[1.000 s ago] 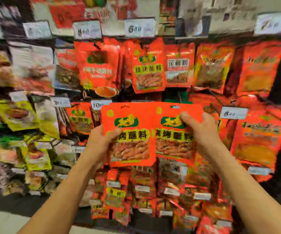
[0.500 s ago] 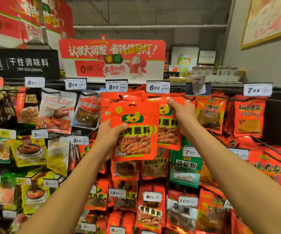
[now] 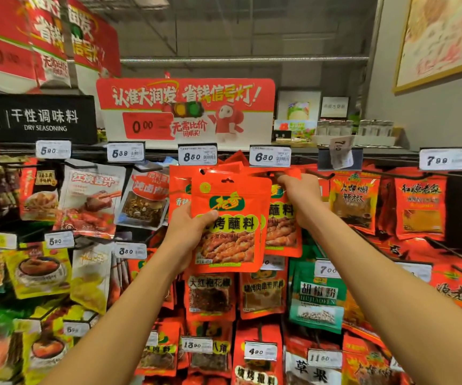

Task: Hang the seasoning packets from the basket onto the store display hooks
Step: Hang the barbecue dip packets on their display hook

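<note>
The person's left hand (image 3: pixel 189 232) is gripping a red seasoning packet (image 3: pixel 228 226) by its left edge, thumb curled across the front and the other fingers hidden behind it. The packet is standing upright just below the 8.50 price tag (image 3: pixel 197 154), with its hang hole at twelve o'clock and the printed food picture at six o'clock. At least one more packet edge is showing behind it in the same hand (how many are stacked there cannot be told).

The right hand (image 3: pixel 298 194) is reaching up at about two o'clock from the held packet, pinching the top of a second red packet (image 3: pixel 282 223) of the same design. That top edge is sitting right at a display hook (image 3: pixel 318 173) under the 6.30 price tag (image 3: pixel 270 156); whether the hole is already on the hook cannot be told. The second packet is hanging partly behind the first one, overlapping its right side.

At nine o'clock from the hands, more sauce packets (image 3: pixel 91 201) are hanging on the rack. At six o'clock, a row of red spice bags (image 3: pixel 210 295) is hanging below. At twelve o'clock, a red promotional sign (image 3: pixel 185 112) is standing above the rack.
</note>
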### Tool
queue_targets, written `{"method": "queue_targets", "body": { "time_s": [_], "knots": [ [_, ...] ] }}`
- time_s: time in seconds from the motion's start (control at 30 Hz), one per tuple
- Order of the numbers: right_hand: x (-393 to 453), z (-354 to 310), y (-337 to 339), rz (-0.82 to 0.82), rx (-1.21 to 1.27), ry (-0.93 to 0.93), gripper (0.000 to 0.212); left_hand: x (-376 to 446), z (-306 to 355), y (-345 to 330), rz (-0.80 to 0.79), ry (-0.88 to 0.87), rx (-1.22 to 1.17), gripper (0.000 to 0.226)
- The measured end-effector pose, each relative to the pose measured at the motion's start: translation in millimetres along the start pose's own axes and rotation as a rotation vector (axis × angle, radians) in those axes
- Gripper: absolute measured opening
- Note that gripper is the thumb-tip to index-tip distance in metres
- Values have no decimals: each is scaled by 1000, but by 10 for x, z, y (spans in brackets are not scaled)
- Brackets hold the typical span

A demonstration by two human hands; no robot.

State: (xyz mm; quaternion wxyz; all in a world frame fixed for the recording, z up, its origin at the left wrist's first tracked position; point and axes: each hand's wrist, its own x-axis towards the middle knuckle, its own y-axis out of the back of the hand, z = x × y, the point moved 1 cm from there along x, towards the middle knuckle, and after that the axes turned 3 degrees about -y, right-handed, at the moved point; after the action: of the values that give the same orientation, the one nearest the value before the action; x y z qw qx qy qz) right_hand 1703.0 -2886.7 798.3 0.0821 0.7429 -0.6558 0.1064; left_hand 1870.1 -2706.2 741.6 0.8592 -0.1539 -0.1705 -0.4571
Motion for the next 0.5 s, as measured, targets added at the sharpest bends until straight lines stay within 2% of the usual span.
{"method": "queue_targets", "body": {
  "time_s": [0.2,0.3,0.37,0.5],
  "knots": [
    [335,183,-244,65,-99,25,18,100,-112,95,3,5,7,13],
    [532,218,-352,122,-306,-8,48,146,-157,98,16,21,-4,14],
    [652,224,-366,112,-369,-48,61,170,-181,64,11,38,-7,16],
    [687,212,-303,95,-464,-46,63,224,-226,-14,-28,54,31,14]
  ]
}}
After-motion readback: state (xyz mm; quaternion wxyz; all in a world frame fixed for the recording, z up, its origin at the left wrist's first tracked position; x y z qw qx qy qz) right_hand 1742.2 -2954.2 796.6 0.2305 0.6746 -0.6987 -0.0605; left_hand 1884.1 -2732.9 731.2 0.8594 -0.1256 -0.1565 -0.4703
